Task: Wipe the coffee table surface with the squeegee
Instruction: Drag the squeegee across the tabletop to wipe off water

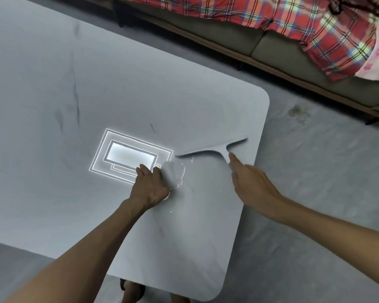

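Just ahead of right hand [251, 182], squeegee [219, 148], handle gripped

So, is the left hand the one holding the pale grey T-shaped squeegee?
No, the right hand grips the handle of the pale grey T-shaped squeegee, while the left hand holds a crumpled whitish cloth.

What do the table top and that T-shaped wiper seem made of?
The table top looks smooth and glossy, perhaps lacquer or glass: it shows a sharp lamp reflection. The squeegee looks like matte grey plastic, uniform in colour.
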Demonstrator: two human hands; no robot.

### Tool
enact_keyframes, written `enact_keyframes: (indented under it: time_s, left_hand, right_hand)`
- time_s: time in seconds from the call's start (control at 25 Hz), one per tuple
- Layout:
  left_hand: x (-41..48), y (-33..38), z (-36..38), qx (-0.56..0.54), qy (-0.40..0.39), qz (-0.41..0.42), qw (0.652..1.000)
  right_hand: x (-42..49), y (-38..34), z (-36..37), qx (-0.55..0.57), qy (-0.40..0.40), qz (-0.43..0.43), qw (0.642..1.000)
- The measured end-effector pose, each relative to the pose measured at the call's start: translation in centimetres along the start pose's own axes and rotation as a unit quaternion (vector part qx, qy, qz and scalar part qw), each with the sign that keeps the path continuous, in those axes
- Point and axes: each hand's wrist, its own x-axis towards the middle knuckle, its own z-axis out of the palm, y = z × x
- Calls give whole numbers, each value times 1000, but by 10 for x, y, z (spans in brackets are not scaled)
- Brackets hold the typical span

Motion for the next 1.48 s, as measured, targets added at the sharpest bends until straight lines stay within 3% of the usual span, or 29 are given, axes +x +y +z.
enact_keyframes:
  time_s: [0.16,0.36,0.48,0.64,0.8,0.96,1.08,1.24,1.48]
  left_hand:
    - [1,-7,-3,-4,-10,14,1000]
    - [6,-13,1,22,-14,37,999]
    - [8,-14,4,23,-5,43,999]
    - [13,-18,9,17,-25,40,999]
    - [15,-14,13,18,-39,24,999]
    - [19,-16,17,33,-40,25,998]
    - [20,-18,17,43,-38,29,998]
    - [24,-22,14,39,-17,23,999]
    - [31,-33,23,37,-42,31,998]
  right_hand:
    - [105,-34,-55,26,84,-22,996]
    - [194,-104,-57,-1,90,-70,994]
    - [165,-93,-24,-19,61,-73,995]
    - [53,-21,15,-12,30,-52,998]
    - [-23,22,12,-15,-7,-9,1000]
    - [56,36,-45,-18,141,23,990]
    - [125,35,-80,44,152,143,977]
    - [121,27,-69,85,106,207,969]
    - [-3,8,-7,-18,-8,132,991]
